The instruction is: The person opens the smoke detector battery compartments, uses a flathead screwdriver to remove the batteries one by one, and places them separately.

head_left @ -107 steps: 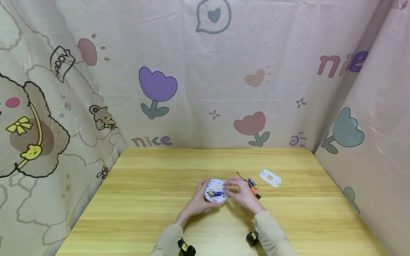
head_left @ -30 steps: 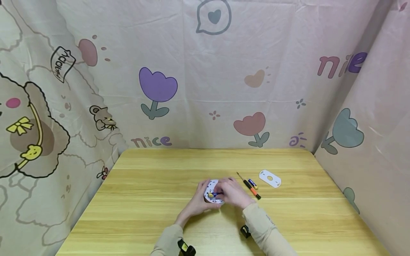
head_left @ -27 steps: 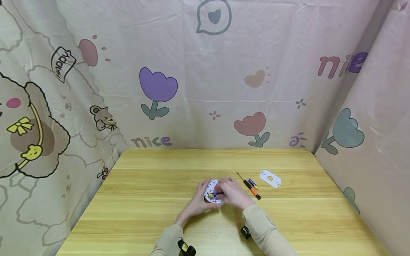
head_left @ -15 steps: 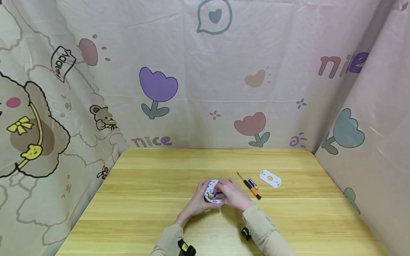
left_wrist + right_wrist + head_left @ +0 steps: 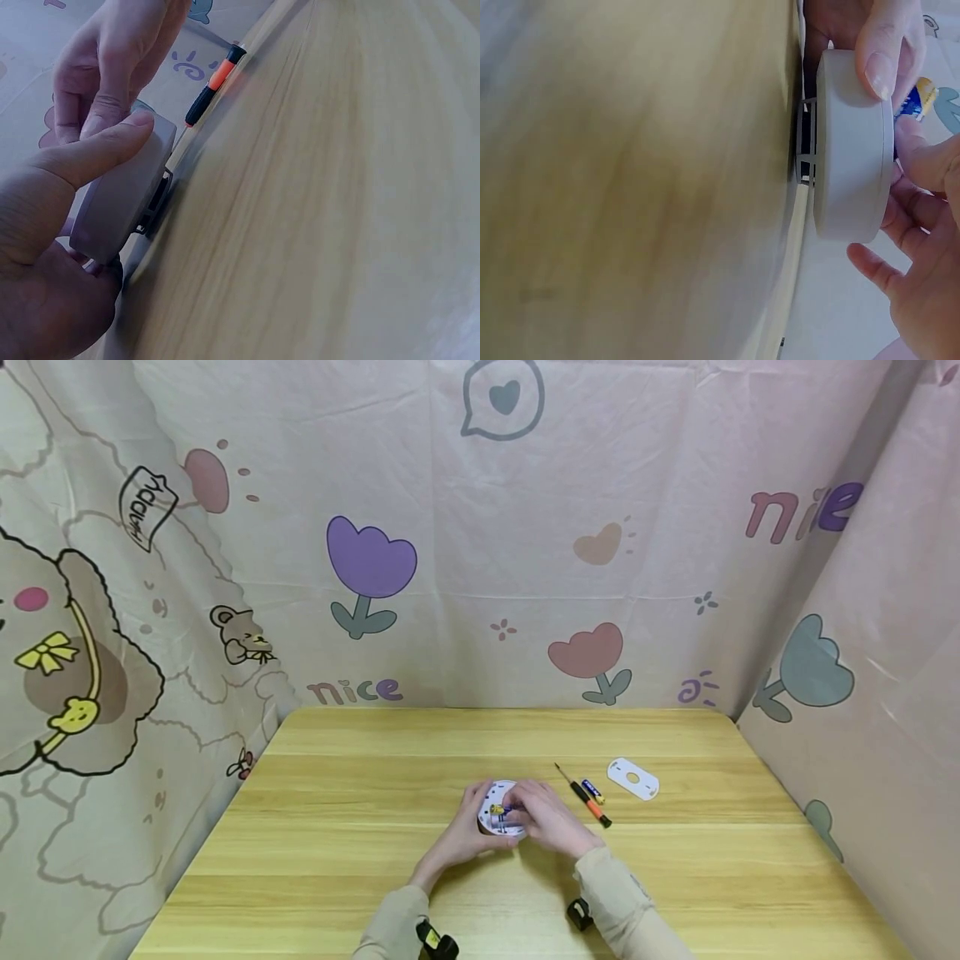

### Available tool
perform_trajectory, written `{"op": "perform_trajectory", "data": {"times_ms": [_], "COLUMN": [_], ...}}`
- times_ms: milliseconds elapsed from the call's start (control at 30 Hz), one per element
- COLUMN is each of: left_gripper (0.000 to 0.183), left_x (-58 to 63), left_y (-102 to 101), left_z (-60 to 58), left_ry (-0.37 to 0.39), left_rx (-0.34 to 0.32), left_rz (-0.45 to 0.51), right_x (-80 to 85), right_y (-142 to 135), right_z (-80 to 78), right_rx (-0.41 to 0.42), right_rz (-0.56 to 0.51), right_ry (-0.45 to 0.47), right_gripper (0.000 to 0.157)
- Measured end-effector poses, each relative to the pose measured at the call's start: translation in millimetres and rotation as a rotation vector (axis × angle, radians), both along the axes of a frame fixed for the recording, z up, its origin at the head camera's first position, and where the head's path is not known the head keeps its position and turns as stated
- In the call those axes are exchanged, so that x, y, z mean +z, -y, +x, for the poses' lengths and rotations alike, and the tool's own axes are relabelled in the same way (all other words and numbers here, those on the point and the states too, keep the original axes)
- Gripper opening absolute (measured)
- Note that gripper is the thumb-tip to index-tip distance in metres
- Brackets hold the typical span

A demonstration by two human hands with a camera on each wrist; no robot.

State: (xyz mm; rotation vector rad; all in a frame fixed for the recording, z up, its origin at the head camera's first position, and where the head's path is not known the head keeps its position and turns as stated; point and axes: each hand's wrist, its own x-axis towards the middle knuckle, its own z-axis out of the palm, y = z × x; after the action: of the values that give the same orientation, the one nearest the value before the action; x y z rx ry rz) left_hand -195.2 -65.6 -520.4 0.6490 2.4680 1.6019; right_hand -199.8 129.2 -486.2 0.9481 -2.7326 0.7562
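In the head view my left hand (image 5: 467, 835) grips a round white smoke alarm (image 5: 491, 797) by its side, the underside facing up. Its thumb lies along the near wall in the left wrist view. A slotted black grille (image 5: 807, 142) faces the table. My right hand (image 5: 553, 820) pinches a blue and yellow battery (image 5: 913, 103), which sticks up out of the alarm's back face, tilted. The right fingers hide much of the battery and of the alarm's right half.
Right of the hands lie a screwdriver (image 5: 590, 802) with a black and orange handle, another blue and yellow battery (image 5: 592, 791) and a white oblong mounting plate (image 5: 632, 778) with a round hole. A patterned curtain (image 5: 465, 543) stands behind the wooden table (image 5: 360, 793).
The right hand has come over the alarm from its right side and taken hold of the battery there. Since half a second ago the battery's yellow end has risen slightly. The left hand stays put.
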Motion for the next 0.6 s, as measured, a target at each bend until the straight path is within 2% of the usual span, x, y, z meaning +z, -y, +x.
{"op": "perform_trajectory", "data": {"times_ms": [167,333,600], "left_gripper": [0.111,0.112,0.113], "left_x": [0.5,0.7,0.2], "left_y": [-0.3,0.2,0.8], "left_z": [0.0,-0.2,-1.1], "left_ry": [0.003,0.018,0.021], "left_rx": [0.005,0.006,0.012], "left_rz": [-0.004,-0.012,-0.016], "right_x": [0.6,-2.0,-4.9], "right_y": [-2.3,-4.0,-8.2], "right_z": [0.3,-2.2,-3.6], "right_rx": [-0.038,-0.043,-0.058], "right_rz": [-0.106,-0.187,-0.394], "right_ry": [0.081,0.115,0.249], "right_gripper": [0.011,0.011,0.015]}}
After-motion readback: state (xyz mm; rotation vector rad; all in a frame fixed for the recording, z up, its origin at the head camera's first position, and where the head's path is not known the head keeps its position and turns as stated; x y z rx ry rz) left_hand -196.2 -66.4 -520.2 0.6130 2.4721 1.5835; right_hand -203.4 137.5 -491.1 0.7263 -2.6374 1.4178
